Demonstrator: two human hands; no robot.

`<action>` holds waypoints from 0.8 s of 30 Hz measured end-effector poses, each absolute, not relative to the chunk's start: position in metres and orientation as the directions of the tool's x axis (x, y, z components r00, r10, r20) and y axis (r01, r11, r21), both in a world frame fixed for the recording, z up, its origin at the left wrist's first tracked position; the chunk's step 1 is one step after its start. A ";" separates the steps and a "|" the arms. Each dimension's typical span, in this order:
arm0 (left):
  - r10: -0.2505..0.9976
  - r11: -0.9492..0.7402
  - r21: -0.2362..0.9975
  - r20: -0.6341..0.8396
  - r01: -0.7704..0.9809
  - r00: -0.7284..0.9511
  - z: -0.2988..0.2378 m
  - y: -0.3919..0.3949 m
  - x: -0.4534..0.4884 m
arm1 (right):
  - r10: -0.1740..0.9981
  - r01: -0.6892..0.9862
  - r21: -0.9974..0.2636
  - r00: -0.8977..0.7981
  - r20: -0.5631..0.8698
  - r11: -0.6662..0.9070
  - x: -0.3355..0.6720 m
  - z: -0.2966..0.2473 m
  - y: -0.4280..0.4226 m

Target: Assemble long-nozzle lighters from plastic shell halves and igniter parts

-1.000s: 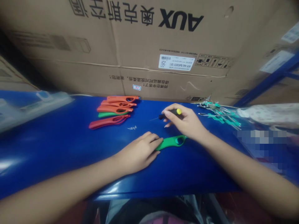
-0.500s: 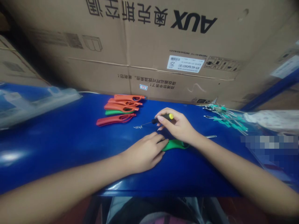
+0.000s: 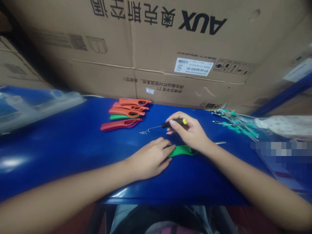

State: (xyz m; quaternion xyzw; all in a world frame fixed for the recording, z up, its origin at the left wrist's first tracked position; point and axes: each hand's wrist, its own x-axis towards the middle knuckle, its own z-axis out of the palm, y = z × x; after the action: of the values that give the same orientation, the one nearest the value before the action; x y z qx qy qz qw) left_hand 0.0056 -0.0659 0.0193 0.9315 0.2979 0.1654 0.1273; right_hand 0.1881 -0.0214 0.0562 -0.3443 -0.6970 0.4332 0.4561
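Note:
My right hand (image 3: 186, 130) is closed around a screwdriver (image 3: 174, 123) with a black handle and yellow end cap. Its thin shaft points left, and the tip is at a small pile of screws (image 3: 143, 132) on the blue tabletop; a small piece seems to cling to the tip. My left hand (image 3: 154, 157) is closed on a green plastic lighter casing (image 3: 181, 150), holding it low over or against the table. The fingers hide the casing's left end, and its right end lies partly behind my right wrist.
Several orange and red lighter casings (image 3: 122, 124) and a green one (image 3: 123, 117) lie at the back left. Metal rods with teal parts (image 3: 237, 123) are heaped at the back right. A large cardboard box (image 3: 156, 48) stands along the far edge. Plastic bags (image 3: 36, 107) lie at the left.
The screwdriver in my right hand has shifted slightly right, its tip now at the right edge of the small screws. My left hand and the green casing have hardly moved.

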 end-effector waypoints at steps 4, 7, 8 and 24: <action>0.600 -0.787 0.338 0.225 0.516 0.767 0.020 -0.066 0.006 | 0.864 0.097 -0.902 -0.346 0.365 0.420 0.187 0.056 -0.023; 0.600 -0.784 0.360 0.227 0.506 0.767 0.021 -0.066 0.006 | 0.877 0.077 -0.903 -0.286 0.386 0.423 0.185 0.058 -0.024; 0.601 -0.781 0.374 0.232 0.500 0.765 0.020 -0.066 0.006 | 0.885 0.067 -0.905 -0.253 0.391 0.419 0.186 0.059 -0.024; 0.669 -0.687 0.611 0.319 0.394 0.671 0.006 -0.056 0.010 | 0.995 -0.296 -0.954 0.093 0.027 0.054 0.251 0.047 -0.009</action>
State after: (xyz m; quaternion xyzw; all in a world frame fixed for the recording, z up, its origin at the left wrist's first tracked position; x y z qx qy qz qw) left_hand 0.0101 -0.0559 0.0063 0.8778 0.3027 0.2698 0.2551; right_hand 0.2509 -0.0089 0.0467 -0.4300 -0.4068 0.5368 0.6012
